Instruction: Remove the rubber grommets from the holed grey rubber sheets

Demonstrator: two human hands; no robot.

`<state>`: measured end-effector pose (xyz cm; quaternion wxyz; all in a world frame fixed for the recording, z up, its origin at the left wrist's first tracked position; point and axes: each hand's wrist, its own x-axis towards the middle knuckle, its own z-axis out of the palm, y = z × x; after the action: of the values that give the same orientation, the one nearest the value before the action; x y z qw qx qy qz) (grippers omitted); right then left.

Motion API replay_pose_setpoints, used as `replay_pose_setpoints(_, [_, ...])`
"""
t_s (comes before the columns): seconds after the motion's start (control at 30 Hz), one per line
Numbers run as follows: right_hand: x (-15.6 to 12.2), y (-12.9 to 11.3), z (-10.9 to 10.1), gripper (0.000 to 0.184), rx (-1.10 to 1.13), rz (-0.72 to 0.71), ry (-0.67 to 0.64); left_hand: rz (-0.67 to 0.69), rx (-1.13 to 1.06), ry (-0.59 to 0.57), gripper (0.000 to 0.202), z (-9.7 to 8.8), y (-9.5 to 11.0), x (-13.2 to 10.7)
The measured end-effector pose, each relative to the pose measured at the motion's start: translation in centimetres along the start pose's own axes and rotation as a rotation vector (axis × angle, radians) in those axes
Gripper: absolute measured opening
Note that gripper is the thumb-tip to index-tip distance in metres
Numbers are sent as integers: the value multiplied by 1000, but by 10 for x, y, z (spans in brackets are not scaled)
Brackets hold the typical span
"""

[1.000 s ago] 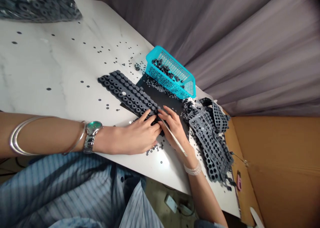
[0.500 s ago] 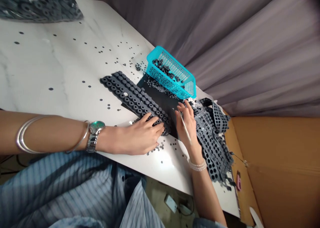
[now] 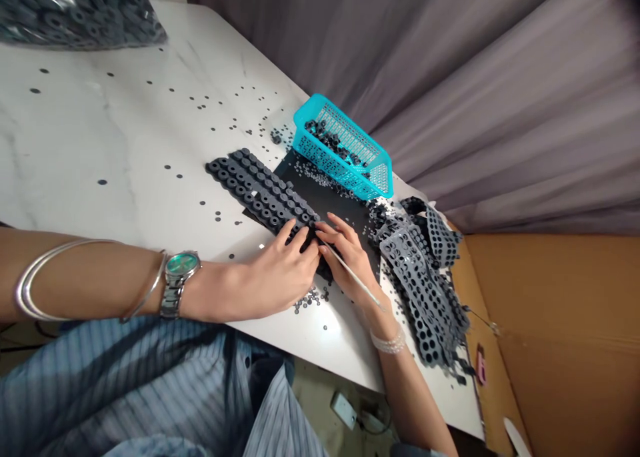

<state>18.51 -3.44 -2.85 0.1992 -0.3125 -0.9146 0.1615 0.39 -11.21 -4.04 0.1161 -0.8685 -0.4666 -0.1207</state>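
Note:
A dark grey sheet of ring-shaped rubber pieces (image 3: 263, 193) lies slantwise over a black mat (image 3: 345, 209), with small holes in its round bumps. My left hand (image 3: 275, 273) grips its near end, fingers bent over the top and the thumb side hidden. Right beside it, my right hand (image 3: 353, 260) is closed around a thin white stick (image 3: 356, 278), whose upper tip meets the sheet by my left fingertips. The exact contact spot is covered by fingers. Small dark discs (image 3: 311, 299) are scattered below my left hand.
Behind the mat stands a turquoise basket (image 3: 345, 133) with loose black pieces inside. Punched-out grey sheets (image 3: 420, 283) are heaped at right, next to a cardboard box (image 3: 550, 323). A clear bag of dark rings (image 3: 80, 13) sits at far left. A grey curtain (image 3: 450, 77) hangs behind.
My right hand has moved left from beside the basket to the sheet, carrying the stick. The sheet has shifted slightly right and toward me; my left hand stays at its near end.

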Motion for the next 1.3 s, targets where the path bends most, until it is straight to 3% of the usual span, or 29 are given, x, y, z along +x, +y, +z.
replay_pose_setpoints(0.2, [2,2,3,25,-49,-72,29,4,2,-16,46,3,2,-1])
replay_pose_setpoints(0.4, [1,2,0,25,-50,-31,25,-22,2,-31,52,3,3,-1])
replay_pose_setpoints(0.67, [1,4,1,24,-35,-59,0,3,11,-17,47,5,3,-3])
replay_pose_setpoints(1.13, [7,5,7,26,-207,-168,-34,26,6,-6,47,3,1,-2])
replay_pose_setpoints(1.2, [7,5,4,27,-229,-131,-7,29,-2,7,48,5,1,-2])
replay_pose_setpoints(1.3, [6,11,-7,27,-248,-30,189,22,-14,26,49,7,0,-2])
